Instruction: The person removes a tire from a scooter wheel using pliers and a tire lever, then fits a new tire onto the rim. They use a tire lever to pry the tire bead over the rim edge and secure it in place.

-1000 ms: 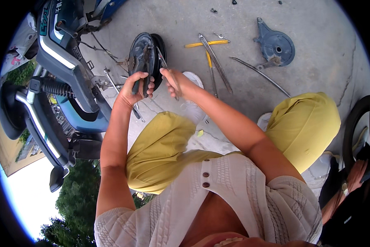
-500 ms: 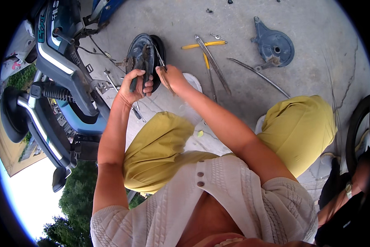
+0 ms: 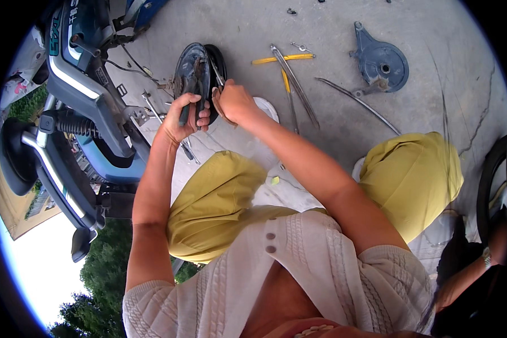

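A small wheel with a black rim [image 3: 222,56] and a round grey hub plate [image 3: 189,56] stands at upper middle-left, beside a tipped electric scooter [image 3: 76,79]. My left hand [image 3: 187,117] is closed around the dark handles of a pair of pliers [image 3: 184,116], whose jaws lie against rusty parts on the plate. In my right hand [image 3: 235,103] I grip a slim metal tool [image 3: 218,74] with a brownish end showing below the fist. Its shaft reaches up along the plate's right edge; where the tip bears is hard to make out.
Yellow-handled tools [image 3: 287,81] and a long metal bar [image 3: 299,90] lie crossed on the concrete. Farther right are a curved metal lever [image 3: 360,107] and a grey brake plate [image 3: 382,65]. Another person's arm [image 3: 462,284] and a tyre [image 3: 493,186] are at the right edge.
My right hand has shifted slightly up toward the wheel, and its slim tool has turned a little. The left hand keeps its hold on the pliers. The other person's arm has moved.
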The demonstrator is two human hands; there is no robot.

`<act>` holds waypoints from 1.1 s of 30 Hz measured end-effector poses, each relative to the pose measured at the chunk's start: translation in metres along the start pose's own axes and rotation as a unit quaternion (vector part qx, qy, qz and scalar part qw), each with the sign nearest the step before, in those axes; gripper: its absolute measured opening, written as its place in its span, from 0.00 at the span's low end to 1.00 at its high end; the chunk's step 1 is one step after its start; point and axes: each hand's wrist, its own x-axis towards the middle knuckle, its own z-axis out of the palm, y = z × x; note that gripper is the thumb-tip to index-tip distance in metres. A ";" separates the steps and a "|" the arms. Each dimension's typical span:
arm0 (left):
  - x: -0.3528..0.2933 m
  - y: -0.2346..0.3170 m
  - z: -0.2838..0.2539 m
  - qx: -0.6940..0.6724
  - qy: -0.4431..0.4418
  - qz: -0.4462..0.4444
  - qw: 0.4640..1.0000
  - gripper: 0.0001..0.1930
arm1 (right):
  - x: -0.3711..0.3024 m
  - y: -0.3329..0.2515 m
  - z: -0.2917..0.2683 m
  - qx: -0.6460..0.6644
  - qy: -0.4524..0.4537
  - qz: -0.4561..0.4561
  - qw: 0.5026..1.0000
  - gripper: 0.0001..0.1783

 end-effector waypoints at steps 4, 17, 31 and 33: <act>0.004 -0.001 -0.008 -0.042 -0.022 -0.006 0.999 0.19 | 0.004 0.001 0.000 -0.118 0.015 -0.032 0.992 0.23; 0.023 -0.004 -0.020 -0.042 -0.068 0.037 0.996 0.24 | 0.021 0.033 -0.019 0.456 -0.167 0.072 0.871 0.16; 0.021 0.002 -0.010 -0.029 -0.052 0.012 0.998 0.21 | 0.026 0.034 -0.017 0.256 -0.151 0.045 0.954 0.26; 0.018 0.003 -0.011 -0.024 -0.051 0.006 0.998 0.21 | 0.032 0.028 -0.017 0.175 -0.137 0.013 0.975 0.29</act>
